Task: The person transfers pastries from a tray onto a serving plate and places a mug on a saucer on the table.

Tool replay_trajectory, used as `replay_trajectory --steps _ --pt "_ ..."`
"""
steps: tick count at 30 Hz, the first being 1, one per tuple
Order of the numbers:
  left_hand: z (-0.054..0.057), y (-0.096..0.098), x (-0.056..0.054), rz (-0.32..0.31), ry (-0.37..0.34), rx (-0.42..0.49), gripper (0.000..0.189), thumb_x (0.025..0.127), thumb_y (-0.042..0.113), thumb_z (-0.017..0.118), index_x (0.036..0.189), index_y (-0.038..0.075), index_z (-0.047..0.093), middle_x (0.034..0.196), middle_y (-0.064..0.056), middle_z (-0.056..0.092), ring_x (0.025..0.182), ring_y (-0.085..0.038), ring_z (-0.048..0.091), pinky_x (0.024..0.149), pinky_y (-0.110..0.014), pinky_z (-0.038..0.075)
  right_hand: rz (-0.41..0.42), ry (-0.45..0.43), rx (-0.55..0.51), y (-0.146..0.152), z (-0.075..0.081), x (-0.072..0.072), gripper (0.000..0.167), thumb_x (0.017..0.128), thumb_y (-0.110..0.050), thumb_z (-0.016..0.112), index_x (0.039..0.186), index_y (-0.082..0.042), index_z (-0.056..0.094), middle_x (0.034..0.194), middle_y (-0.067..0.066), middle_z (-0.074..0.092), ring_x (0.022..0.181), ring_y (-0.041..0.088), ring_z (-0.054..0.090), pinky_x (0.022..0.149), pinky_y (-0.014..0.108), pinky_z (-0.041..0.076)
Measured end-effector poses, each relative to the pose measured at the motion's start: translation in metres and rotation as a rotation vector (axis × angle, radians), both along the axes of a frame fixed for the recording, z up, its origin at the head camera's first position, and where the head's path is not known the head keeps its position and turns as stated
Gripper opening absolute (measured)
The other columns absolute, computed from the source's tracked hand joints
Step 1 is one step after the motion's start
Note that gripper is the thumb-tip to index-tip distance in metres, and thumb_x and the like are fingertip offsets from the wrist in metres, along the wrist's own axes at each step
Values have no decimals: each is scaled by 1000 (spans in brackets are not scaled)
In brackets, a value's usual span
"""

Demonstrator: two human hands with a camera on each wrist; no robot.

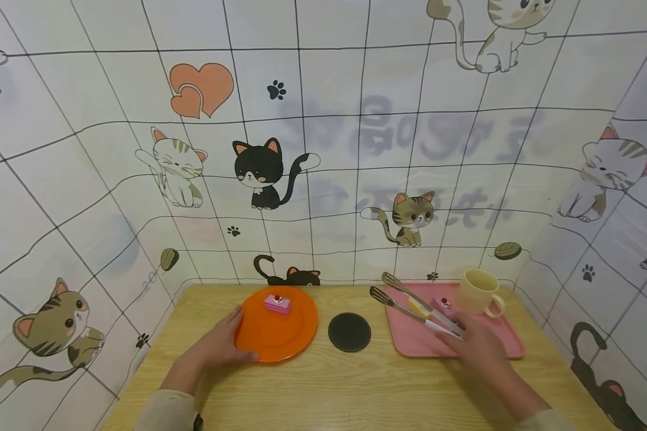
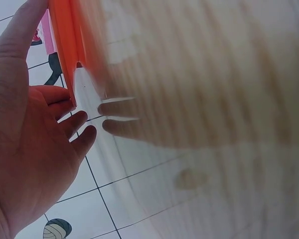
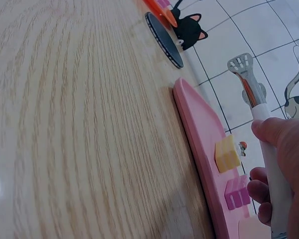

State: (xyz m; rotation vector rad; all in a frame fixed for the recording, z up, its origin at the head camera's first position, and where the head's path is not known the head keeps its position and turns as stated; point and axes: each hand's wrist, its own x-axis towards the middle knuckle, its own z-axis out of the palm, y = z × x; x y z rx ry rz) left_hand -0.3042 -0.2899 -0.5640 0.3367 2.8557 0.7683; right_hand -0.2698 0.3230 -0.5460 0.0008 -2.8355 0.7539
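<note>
My left hand (image 1: 222,344) grips the left rim of an orange plate (image 1: 302,335), its thumb near the front edge and its fingers along the side. A small pink toy cake slice (image 1: 277,304) with a red berry sits on the plate. In my right hand (image 1: 480,347) is a pair of tongs (image 3: 269,149) with white handles and slotted metal heads, held over the pink tray (image 1: 410,347), its heads apart with nothing between them. On that tray lie a yellow toy cake slice (image 3: 227,154) and a purple-pink toy cake slice (image 3: 236,193), both partly hidden in the head view.
A round black coaster (image 1: 349,332) lies between the plate and the tray. A pale yellow mug (image 1: 477,290) stands at the tray's back right corner. Behind the wooden table (image 1: 313,395) hangs a white gridded cloth (image 1: 329,143) printed with cats.
</note>
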Motion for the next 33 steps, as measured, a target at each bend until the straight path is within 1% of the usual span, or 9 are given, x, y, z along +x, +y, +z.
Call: replay_trajectory --steps 3,5,11,16,20,27,33 --pt "1 3 -1 -2 -4 -3 134 77 61 95 171 -6 27 181 -26 19 164 -52 25 130 -67 27 -5 5 -6 9 2 3 56 94 -61 84 122 -15 71 101 4 71 86 26 59 71 39 43" --pt "1 2 -1 -5 -4 -3 134 77 60 96 171 -7 27 181 -27 20 163 -52 25 130 -68 28 -6 -1 -11 13 3 5 55 95 -60 84 122 -14 70 103 4 71 87 26 59 70 39 43" --pt "2 2 1 -5 -7 -3 134 77 60 96 171 -7 28 181 -26 20 163 -52 26 130 -67 28 -32 -16 27 27 4 11 60 96 -64 81 123 -13 70 97 2 71 83 23 58 68 38 44" --pt "3 3 1 6 -19 -4 134 77 60 96 172 -5 27 182 -25 19 164 -51 25 130 -67 28 -50 -50 40 35 7 12 57 96 -62 81 121 -13 69 94 2 68 81 23 56 66 37 42" --pt "4 3 0 7 -19 -6 134 77 60 97 172 -6 28 181 -25 20 163 -52 26 129 -68 28 -71 -79 31 39 9 14 56 96 -60 82 121 -13 69 94 2 66 81 24 56 66 37 39" --pt "3 2 0 1 -9 -10 133 77 58 97 170 -8 29 181 -27 20 163 -53 26 129 -68 28 -81 -112 41 46 10 17 58 96 -58 83 122 -8 68 101 7 71 86 27 59 67 39 43" --pt "2 2 0 0 -6 -6 133 77 58 97 171 -7 29 181 -26 21 163 -52 26 130 -68 28 -84 -135 31 50 6 21 54 96 -53 85 118 -8 67 88 2 65 79 25 55 62 37 39"
